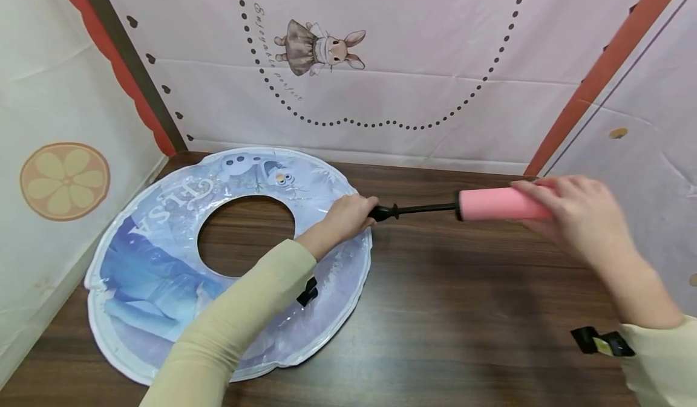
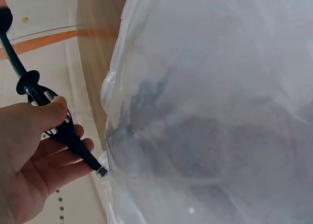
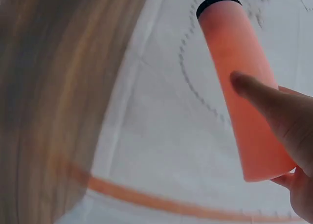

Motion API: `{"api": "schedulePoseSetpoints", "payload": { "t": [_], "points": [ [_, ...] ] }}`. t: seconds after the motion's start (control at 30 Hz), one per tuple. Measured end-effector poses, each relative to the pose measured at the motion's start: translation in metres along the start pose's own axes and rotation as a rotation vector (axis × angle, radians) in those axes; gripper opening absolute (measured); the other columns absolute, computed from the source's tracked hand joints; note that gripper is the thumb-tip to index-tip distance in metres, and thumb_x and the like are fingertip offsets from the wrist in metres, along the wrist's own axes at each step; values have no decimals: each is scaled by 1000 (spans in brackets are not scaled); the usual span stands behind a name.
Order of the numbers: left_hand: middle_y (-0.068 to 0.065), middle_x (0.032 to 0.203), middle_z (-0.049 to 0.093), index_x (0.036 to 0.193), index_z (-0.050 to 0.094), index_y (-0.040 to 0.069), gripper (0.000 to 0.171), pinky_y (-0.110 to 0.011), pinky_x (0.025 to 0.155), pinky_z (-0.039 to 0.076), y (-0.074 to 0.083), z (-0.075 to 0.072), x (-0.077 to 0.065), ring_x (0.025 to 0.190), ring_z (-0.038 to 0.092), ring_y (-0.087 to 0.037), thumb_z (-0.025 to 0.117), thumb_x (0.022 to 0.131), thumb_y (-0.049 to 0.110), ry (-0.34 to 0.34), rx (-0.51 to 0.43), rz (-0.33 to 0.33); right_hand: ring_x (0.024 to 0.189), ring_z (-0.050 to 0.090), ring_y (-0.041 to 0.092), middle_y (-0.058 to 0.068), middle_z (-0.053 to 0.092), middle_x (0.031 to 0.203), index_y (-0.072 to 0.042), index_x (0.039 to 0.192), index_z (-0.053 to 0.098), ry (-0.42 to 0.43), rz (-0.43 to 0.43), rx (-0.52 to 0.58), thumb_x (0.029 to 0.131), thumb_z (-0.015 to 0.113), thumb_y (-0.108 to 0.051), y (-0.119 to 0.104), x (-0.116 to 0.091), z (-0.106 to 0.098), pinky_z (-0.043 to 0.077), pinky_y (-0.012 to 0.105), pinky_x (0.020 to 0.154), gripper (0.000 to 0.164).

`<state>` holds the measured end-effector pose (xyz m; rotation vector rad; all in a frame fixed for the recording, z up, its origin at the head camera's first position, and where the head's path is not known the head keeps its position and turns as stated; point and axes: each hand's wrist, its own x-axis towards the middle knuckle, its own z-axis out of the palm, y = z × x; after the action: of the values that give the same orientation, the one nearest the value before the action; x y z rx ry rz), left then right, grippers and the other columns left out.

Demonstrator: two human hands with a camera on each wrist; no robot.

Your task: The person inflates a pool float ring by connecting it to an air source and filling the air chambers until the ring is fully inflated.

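Note:
A hand pump with a pink barrel (image 1: pixel 490 204) and a thin black rod (image 1: pixel 427 208) lies level across the head view, above the table. My right hand (image 1: pixel 579 216) grips the barrel near its outer end, thumb along its side in the right wrist view. The left hand (image 1: pixel 348 214) holds the pump's black tapered end (image 2: pixel 61 128) between thumb and fingers. In the left wrist view, the tip of that end meets the edge of the swim ring (image 2: pixel 195 87), at a small clear fitting (image 2: pixel 102 171). Blue and white with cartoon prints, the ring looks partly filled and wrinkled at its rim.
The ring lies on the left half of a dark wooden table (image 1: pixel 435 322), which shows through its centre hole. Pale printed sheets (image 1: pixel 408 44) with a rabbit picture (image 1: pixel 316 50) stand as walls at the back and both sides. Black straps (image 1: pixel 601 341) sit at the sleeves.

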<state>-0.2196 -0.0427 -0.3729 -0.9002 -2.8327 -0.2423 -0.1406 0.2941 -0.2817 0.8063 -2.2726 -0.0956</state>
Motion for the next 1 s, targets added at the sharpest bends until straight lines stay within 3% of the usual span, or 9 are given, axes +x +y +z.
{"api": "schedulePoseSetpoints", "payload": {
  "t": [0.07,0.17,0.3,0.47,0.53,0.6,0.7,0.8,1.0],
  "points": [
    [-7,88,68,98,59,8,21,-39,69,51,1,1,0,80,65,-25,66,85,23,-4,5,6,82,54,42,18,61,90,-15,114,61,9,-38,12,82,64,-42,-14,9,15,40,55,68,42],
    [-7,87,68,97,59,8,20,-38,68,51,2,2,0,79,64,-24,66,85,22,-12,10,12,83,54,41,16,61,92,-16,114,61,20,-55,8,62,80,-16,-36,20,37,40,55,69,56],
    [-6,85,68,97,59,8,20,-38,67,51,1,3,-2,76,64,-22,67,84,22,-10,12,14,81,54,38,15,59,90,-16,111,61,47,-41,4,58,85,-17,-56,29,57,40,53,69,58],
    [-6,83,67,95,60,9,19,-38,65,50,0,0,-4,74,64,-23,68,82,21,0,5,13,83,55,37,13,60,92,-17,112,61,37,-41,14,59,84,-22,-60,29,59,41,52,69,58],
    [-6,83,67,94,60,9,19,-38,65,50,1,-1,-3,74,64,-23,68,82,21,-5,14,9,84,55,37,13,61,93,-17,115,60,19,-50,16,61,82,-26,-55,25,55,42,51,69,59],
    [-5,84,67,93,60,9,19,-37,65,51,1,-2,-2,74,64,-22,68,82,22,-14,16,9,86,56,37,13,61,94,-18,118,59,4,-59,21,71,75,-39,-48,19,49,41,50,68,54],
    [-6,85,68,94,59,9,19,-37,66,51,2,-3,0,75,64,-22,68,83,23,-21,9,12,86,56,38,14,62,94,-18,120,58,-14,-52,26,85,50,-58,-34,9,36,41,50,67,54],
    [-7,87,68,96,60,10,20,-38,67,51,1,-3,1,76,65,-24,67,83,24,-20,-2,8,84,56,40,15,62,94,-17,118,59,-18,-19,22,89,25,-63,-19,0,20,41,52,66,64],
    [-6,89,68,99,61,10,22,-39,68,51,-4,-1,0,78,65,-25,67,83,24,-29,15,-32,83,54,43,19,60,92,-15,112,61,1,50,-27,87,21,-69,9,-15,-5,40,56,70,71]
  ]
}}
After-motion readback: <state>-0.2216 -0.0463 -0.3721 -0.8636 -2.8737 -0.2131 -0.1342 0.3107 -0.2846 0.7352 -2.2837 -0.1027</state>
